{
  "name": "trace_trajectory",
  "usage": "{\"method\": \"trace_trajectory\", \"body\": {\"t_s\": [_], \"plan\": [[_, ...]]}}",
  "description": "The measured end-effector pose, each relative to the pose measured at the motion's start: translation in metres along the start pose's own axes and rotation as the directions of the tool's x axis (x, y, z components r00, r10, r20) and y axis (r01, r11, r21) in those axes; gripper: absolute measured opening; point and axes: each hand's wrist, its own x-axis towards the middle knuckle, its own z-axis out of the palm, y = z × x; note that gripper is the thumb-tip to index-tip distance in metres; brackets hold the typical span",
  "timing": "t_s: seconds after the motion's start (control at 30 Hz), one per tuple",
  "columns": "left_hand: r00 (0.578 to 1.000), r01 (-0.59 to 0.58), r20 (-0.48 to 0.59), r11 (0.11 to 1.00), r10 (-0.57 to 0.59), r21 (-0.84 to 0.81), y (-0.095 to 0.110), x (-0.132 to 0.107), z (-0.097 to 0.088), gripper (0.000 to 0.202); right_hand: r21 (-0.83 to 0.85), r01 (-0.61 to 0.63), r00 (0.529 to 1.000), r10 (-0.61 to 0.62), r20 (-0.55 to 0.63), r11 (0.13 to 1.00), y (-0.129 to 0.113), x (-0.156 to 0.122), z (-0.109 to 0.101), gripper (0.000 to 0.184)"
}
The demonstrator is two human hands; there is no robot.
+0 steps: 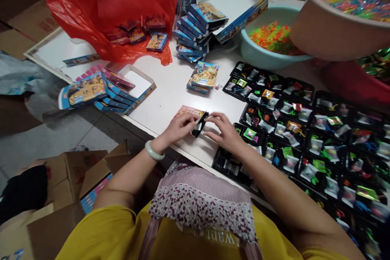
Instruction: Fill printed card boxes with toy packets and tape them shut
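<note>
My left hand [179,126] and my right hand [224,131] meet at the white table's front edge. Both pinch a small black plastic tray [199,124] that sits partly inside a small pink printed box [190,111]. The left fingers grip the box and the tray's left end. The right fingertips press the tray's right end. A pale green bangle [154,151] circles my left wrist.
Several black trays of small packets and toys [304,130] cover the right side. Blue printed boxes [203,75] lie in stacks [195,32] behind. A red plastic bag [115,4] holds more boxes. Two basins [268,40] [341,12] hold coloured plastic pieces. Cardboard cartons [76,170] stand on the floor at left.
</note>
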Motion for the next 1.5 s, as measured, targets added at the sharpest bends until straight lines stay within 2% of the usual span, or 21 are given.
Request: {"method": "trace_trajectory", "body": {"t_s": [0.07, 0.13, 0.2, 0.27, 0.43, 0.5, 0.57, 0.63, 0.7, 0.8, 0.9, 0.97, 1.03, 1.1, 1.2, 1.27, 1.37, 1.43, 1.5], "plan": [[0.998, 0.038, -0.048, 0.995, -0.042, -0.095, 0.013, 0.003, -0.008, 0.023, -0.061, 0.079, 0.997, -0.08, -0.016, 0.995, -0.009, 0.001, -0.02, 0.043], [0.99, 0.059, -0.11, 0.971, -0.087, -0.233, 0.017, 0.004, -0.011, 0.03, -0.076, 0.071, 0.997, -0.074, -0.032, 0.995, -0.017, 0.004, -0.03, 0.039], [0.984, 0.037, -0.147, 0.931, -0.096, -0.362, 0.011, 0.001, -0.007, 0.038, -0.058, -0.004, 0.993, -0.003, -0.117, 0.998, -0.022, 0.006, -0.029, 0.032], [0.983, -0.001, -0.167, 0.912, -0.074, -0.411, -0.003, -0.007, 0.002, 0.044, -0.048, -0.061, 0.983, 0.052, -0.177, 0.997, -0.023, 0.006, -0.022, 0.029], [0.957, -0.029, -0.278, 0.93, -0.081, -0.367, -0.032, -0.034, 0.025, 0.052, -0.043, -0.092, 0.993, 0.088, -0.078, 0.995, -0.012, -0.015, -0.001, 0.026], [0.94, -0.049, -0.332, 0.937, -0.074, -0.345, -0.036, -0.04, 0.03, 0.056, 0.08, -0.134, 0.979, 0.144, -0.143, 0.988, -0.009, -0.027, 0.004, 0.033], [0.916, -0.073, -0.398, 0.962, -0.04, -0.264, -0.038, -0.042, 0.031, 0.048, 0.247, -0.184, 0.942, 0.242, -0.233, 0.952, -0.008, -0.036, 0.009, 0.037], [0.904, -0.08, -0.427, 0.985, 0.008, -0.152, -0.038, -0.043, 0.03, 0.039, 0.354, -0.231, 0.899, 0.338, -0.279, 0.906, -0.01, -0.039, 0.013, 0.03], [0.915, -0.096, -0.398, 0.994, 0.068, -0.051, -0.038, -0.043, 0.026, 0.033, 0.381, -0.247, 0.883, 0.369, -0.291, 0.891, -0.012, -0.037, 0.014, 0.021], [0.932, -0.149, -0.332, 0.989, 0.147, 0.019, -0.034, -0.039, 0.024, 0.023, 0.319, -0.224, 0.909, 0.315, -0.274, 0.921, -0.014, -0.029, 0.01, 0.019], [0.941, -0.117, -0.325, 0.992, 0.095, -0.046, -0.029, -0.032, 0.025, 0.026, 0.301, -0.232, 0.925, 0.306, -0.225, 0.925, -0.011, -0.023, 0.003, 0.018], [0.939, -0.079, -0.343, 0.987, 0.028, -0.138, -0.026, -0.028, 0.024, 0.025, 0.41, -0.245, 0.909, 0.355, -0.219, 0.879, -0.01, -0.023, 0.001, 0.017], [0.945, -0.086, -0.327, 0.98, 0.024, -0.178, -0.023, -0.027, 0.021, 0.028, 0.472, -0.229, 0.904, 0.366, -0.222, 0.852, -0.01, -0.026, 0.0, 0.021], [0.965, -0.151, -0.236, 0.978, 0.114, -0.144, -0.02, -0.029, 0.016, 0.024, 0.424, -0.187, 0.931, 0.298, -0.21, 0.886, -0.014, -0.03, -0.001, 0.02], [0.968, -0.228, -0.13, 0.969, 0.214, -0.099, -0.012, -0.031, 0.012, 0.016, 0.339, -0.132, 0.966, 0.197, -0.167, 0.932, -0.024, -0.035, -0.003, 0.014], [0.976, -0.182, -0.137, 0.977, 0.166, -0.115, -0.007, -0.029, 0.014, 0.016, 0.343, -0.165, 0.955, 0.236, -0.178, 0.925, -0.03, -0.034, -0.003, 0.014], [0.984, -0.079, -0.17, 0.986, 0.054, -0.149, -0.004, -0.022, 0.018, 0.019, 0.411, -0.258, 0.912, 0.362, -0.196, 0.874, -0.034, -0.028, -0.001, 0.015], [0.986, -0.076, -0.161, 0.981, 0.047, -0.18, -0.005, -0.019, 0.017, 0.02, 0.441, -0.27, 0.9, 0.388, -0.201, 0.856, -0.036, -0.026, 0.001, 0.016], [0.989, -0.122, -0.108, 0.969, 0.1, -0.213, -0.008, -0.02, 0.012, 0.02, 0.404, -0.24, 0.914, 0.345, -0.211, 0.883, -0.038, -0.029, 0.0, 0.015]]}}
